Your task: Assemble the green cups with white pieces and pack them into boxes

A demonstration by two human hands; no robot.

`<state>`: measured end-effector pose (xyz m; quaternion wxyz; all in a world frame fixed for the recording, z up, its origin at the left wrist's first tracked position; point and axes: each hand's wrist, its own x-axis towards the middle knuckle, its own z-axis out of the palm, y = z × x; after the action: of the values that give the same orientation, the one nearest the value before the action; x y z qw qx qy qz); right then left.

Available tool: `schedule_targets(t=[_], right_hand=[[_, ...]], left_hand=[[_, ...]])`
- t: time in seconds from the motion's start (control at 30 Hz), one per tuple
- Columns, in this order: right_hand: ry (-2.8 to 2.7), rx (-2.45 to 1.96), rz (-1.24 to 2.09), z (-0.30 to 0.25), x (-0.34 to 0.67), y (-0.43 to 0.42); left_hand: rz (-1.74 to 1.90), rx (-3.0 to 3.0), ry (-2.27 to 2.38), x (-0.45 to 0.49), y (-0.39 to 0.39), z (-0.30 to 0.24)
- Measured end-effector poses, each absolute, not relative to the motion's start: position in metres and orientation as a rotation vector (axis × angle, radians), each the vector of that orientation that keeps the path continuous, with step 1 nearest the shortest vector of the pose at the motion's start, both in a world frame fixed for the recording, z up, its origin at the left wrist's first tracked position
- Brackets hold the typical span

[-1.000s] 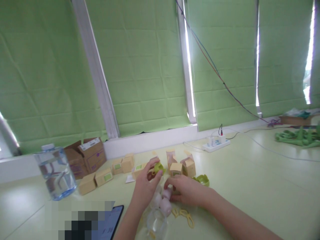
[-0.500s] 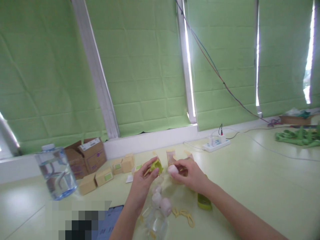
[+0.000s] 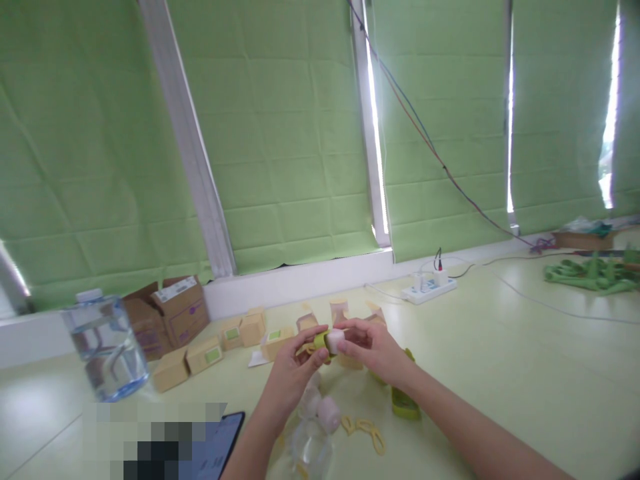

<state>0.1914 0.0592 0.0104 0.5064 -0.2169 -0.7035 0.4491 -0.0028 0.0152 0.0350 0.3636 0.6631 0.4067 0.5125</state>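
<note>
**Holding a small pale pinkish-white rounded piece (image 3: pixel 336 341) up to a yellow-green plastic piece (image 3: pixel 321 341)**

Gripping the yellow-green plastic piece in the left hand (image 3: pixel 293 360), with fingers curled round and much of its outer side covered. Pinching the pinkish-white rounded piece narrowly between thumb and fingers of the right hand (image 3: pixel 383 350), at the facing end of the other, in front of open-flapped beige cardboard boxes (image 3: pixel 339 310). Cannot tell whether seated inside or only touching the rim.

Blocking the lower parts of those boxes with both hands. Crossing with the right forearm over a second yellow-green plastic holder (image 3: pixel 406 411), only partly visible. Near the left wrist, a cluster of pale rounded pieces (image 3: pixel 329 415), partly hidden and hard to count. Just below, a clear rounded plastic container (image 3: pixel 313 448), faint in outline; to its right, thin yellow looped strips (image 3: pixel 370 433).

At lower left, a dark phone (image 3: pixel 229 435), cut off and partly under a pixelated patch. Farther back, a clear plastic water bottle (image 3: pixel 107 353) in front of a brown cardboard carton (image 3: pixel 186 321), beside small beige boxes with green labels (image 3: pixel 204 356). Well apart to the right, a white power strip (image 3: pixel 430 292) and a green heap (image 3: pixel 590 275), too indistinct to identify.
</note>
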Motion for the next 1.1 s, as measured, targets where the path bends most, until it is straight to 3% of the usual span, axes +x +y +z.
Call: schedule_targets(t=[0.6, 0.97, 1.1], right_hand=[[-1.759, -0.587, 1.013, 0.010, 0.190, 0.055], [-1.876, -0.586, 0.411, 0.026, 0.193, 0.042], [-1.868, -0.565, 0.343, 0.026, 0.195, 0.043]], left_hand=[[1.297, 1.765, 1.089, -0.002, 0.015, 0.034], [1.354, 1.722, 1.170, 0.008, 0.017, 0.031], [1.341, 1.789, 1.188, 0.014, 0.016, 0.034]])
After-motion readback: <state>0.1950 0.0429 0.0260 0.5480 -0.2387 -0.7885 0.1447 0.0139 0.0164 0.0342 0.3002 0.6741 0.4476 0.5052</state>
